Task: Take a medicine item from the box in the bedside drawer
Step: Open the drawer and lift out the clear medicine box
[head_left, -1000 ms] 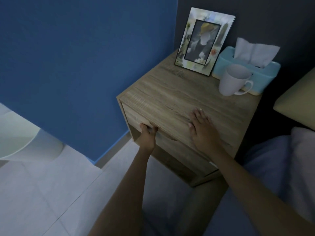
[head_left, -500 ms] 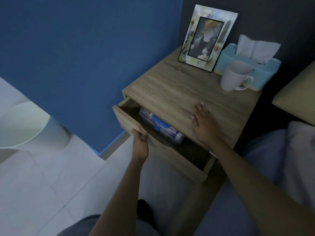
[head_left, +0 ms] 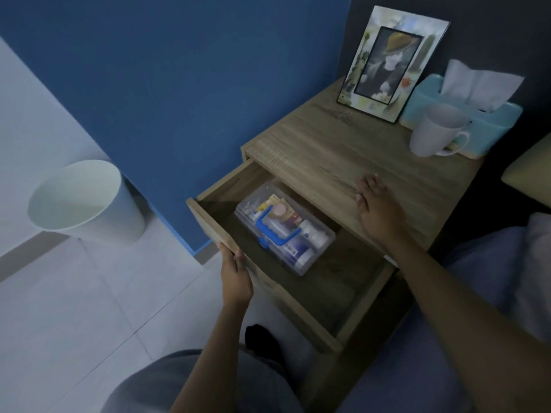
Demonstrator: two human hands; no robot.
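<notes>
While the wooden bedside drawer (head_left: 354,296) stands pulled well out, the left hand (head_left: 235,278) is closed over the top edge of its front panel, fingers curled inside. Just beyond and to the right of that hand, a clear plastic box with a blue handle (head_left: 284,231) lies on the drawer floor, lid shut (bottles and small packets show through it, too blurred to name). The right hand (head_left: 377,205) rests flat and unclenched, grasping nothing, on the wood-grain surface (head_left: 334,150) near its front edge, above the box. Farther back from that hand stand a white mug (head_left: 432,132), a light blue tissue box (head_left: 489,123) and a picture frame (head_left: 390,64). Left of the left hand, a white wastebasket (head_left: 86,201) sits on the tiled floor.
</notes>
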